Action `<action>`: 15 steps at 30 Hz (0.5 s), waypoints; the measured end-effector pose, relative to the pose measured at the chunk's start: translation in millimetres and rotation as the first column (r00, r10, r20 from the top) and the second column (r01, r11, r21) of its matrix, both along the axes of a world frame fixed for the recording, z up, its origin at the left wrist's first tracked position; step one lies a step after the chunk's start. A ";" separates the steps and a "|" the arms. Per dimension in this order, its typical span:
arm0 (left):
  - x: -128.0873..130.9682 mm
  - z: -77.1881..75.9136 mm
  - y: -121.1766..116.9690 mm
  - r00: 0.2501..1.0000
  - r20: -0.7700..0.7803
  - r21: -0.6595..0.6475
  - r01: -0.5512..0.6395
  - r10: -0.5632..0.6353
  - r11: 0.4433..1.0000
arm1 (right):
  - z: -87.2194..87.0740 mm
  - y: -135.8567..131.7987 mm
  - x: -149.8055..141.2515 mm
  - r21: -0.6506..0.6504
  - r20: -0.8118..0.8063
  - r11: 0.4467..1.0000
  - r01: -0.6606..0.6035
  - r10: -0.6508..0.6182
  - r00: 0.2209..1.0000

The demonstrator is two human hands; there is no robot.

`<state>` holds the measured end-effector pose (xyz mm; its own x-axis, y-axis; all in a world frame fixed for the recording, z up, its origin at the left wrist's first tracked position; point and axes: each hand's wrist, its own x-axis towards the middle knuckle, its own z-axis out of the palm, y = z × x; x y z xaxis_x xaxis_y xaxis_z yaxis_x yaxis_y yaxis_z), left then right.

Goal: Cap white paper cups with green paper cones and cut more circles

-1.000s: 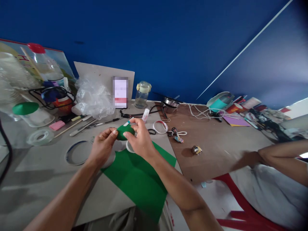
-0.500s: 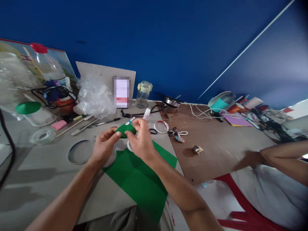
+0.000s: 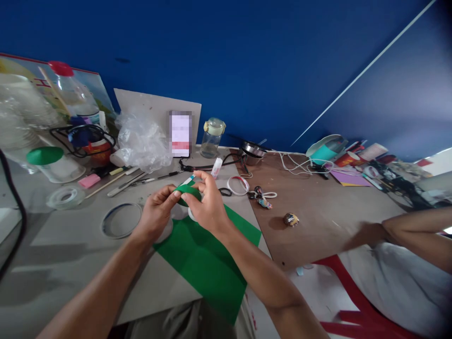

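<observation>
My left hand pinches the left side of a small curved piece of green paper. My right hand grips the right side of the same piece, thumb in front. A narrow white-and-blue strip stands up at the paper's upper edge, near my right index finger; whether it is stuck on cannot be told. Below my hands a large green sheet lies across the table edge. A pale, rounded translucent object, partly hidden, sits beside my left wrist.
A tape ring and a clear tape roll lie left; a cup topped by a green cone stands behind. A phone, lidded jar and white-red ring are farther back. Another person's arm rests right.
The green paper has tilted and curled in my fingers, so it now looks like a curved band. The white-and-blue strip has turned slightly with it. Both hands keep their hold.
</observation>
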<state>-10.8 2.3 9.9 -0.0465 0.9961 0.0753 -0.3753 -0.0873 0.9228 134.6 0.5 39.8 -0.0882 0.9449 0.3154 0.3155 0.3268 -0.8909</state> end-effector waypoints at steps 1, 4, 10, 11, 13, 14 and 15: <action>0.8 0.2 -0.4 1.000 0.005 -0.010 0.011 -0.011 1.000 | 0.0 0.5 0.5 -0.011 -0.002 1.000 -0.002 0.002 1.000; 2.9 2.7 -2.0 0.996 0.057 -0.074 0.074 -0.070 0.994 | 0.7 1.1 1.8 -0.037 -0.004 0.999 -0.005 0.005 1.000; 2.7 11.2 -2.5 0.980 0.173 -0.127 0.124 -0.101 0.984 | 4.6 0.1 3.7 -0.060 -0.008 0.998 0.020 -0.021 1.000; 2.0 11.4 -2.0 0.980 0.173 -0.136 0.125 -0.101 0.983 | 4.7 0.3 4.0 -0.071 -0.006 0.997 0.025 -0.025 1.000; 0.4 10.5 -1.1 0.980 0.170 -0.146 0.130 -0.104 0.981 | 4.6 0.9 4.3 -0.084 -0.006 0.996 0.025 -0.025 1.000; -0.3 9.8 -0.7 0.980 0.167 -0.144 0.131 -0.106 0.981 | 4.5 1.2 4.3 -0.086 -0.009 0.996 0.019 -0.020 1.000; -0.9 9.1 -0.4 0.980 0.164 -0.138 0.131 -0.108 0.982 | 4.4 1.5 4.2 -0.090 -0.014 0.996 0.008 -0.009 1.000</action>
